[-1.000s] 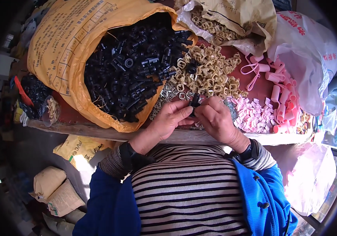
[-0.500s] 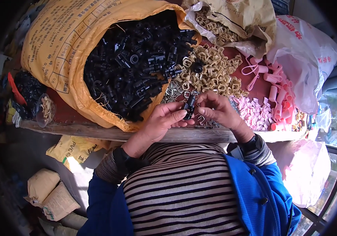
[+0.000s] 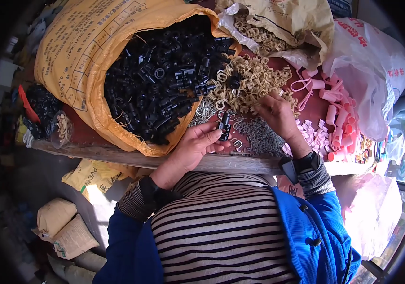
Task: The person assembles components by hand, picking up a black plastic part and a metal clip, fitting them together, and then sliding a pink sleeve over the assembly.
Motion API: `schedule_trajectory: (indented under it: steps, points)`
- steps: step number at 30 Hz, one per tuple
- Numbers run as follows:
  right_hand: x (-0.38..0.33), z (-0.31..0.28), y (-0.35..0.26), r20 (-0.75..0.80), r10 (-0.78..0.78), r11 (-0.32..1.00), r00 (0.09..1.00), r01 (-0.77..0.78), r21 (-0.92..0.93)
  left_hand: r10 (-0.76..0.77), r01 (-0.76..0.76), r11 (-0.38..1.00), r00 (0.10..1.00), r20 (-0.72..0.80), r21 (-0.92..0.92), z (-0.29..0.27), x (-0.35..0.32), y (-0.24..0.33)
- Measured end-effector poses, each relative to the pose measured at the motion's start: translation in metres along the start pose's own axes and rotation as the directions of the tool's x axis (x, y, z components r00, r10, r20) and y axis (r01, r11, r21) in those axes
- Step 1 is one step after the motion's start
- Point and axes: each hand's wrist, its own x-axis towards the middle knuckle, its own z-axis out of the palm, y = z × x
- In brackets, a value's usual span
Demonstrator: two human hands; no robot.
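Between the thumb and fingers of my left hand [image 3: 198,146] is a black plastic fitting [image 3: 224,127], its narrow end pointing up. My right hand [image 3: 278,115] reaches to the near edge of a heap of beige plastic clips [image 3: 250,83], fingers bent together at the pieces; whatever they pinch is too small to make out. Under and beside that hand lies a patch of small grey screws or pins [image 3: 263,137]. Bent silvery metal clips [image 3: 206,110] are scattered just beyond my left hand.
A yellow woven sack [image 3: 86,71] spills many black fittings [image 3: 160,80] at the left. Pink tubes [image 3: 342,118] and small light pink pieces [image 3: 312,137] lie to the right, beside a white plastic bag [image 3: 368,61]. A wooden edge [image 3: 254,165] borders the red tabletop [image 3: 82,132] in front of me.
My right hand has left the black fitting and moved right and away from me to the beige clips. My left hand still holds the fitting, nearly in the same place.
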Motion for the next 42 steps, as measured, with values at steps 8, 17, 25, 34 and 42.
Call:
schedule_trajectory:
  steps: [8, 17, 25, 34, 42]
  points:
    - [-0.001, 0.004, -0.004, 0.240, 0.361, 0.569, 0.901, -0.417, 0.709, 0.025, -0.025, 0.999, 1.000, -0.005, -0.045, 0.000, 0.015, 0.006]
    - [-0.007, 0.015, -0.010, 0.185, 0.410, 0.466, 0.893, -0.380, 0.799, 0.054, -0.054, 0.996, 0.999, 0.004, -0.069, -0.001, 0.014, 0.006]
    - [-0.012, 0.020, -0.043, 0.222, 0.313, 0.562, 0.923, -0.369, 0.740, 0.117, -0.107, 0.985, 0.991, 0.072, -0.133, 0.000, 0.015, 0.001]
    - [-0.003, 0.013, -0.046, 0.466, 0.216, 0.562, 0.858, -0.500, 0.659, 0.177, -0.135, 0.968, 0.964, 0.198, -0.211, 0.001, 0.016, -0.002]
    - [-0.005, 0.028, -0.048, 0.301, 0.284, 0.519, 0.910, -0.410, 0.750, 0.155, -0.152, 0.988, 0.982, 0.109, -0.034, 0.001, 0.015, 0.001]
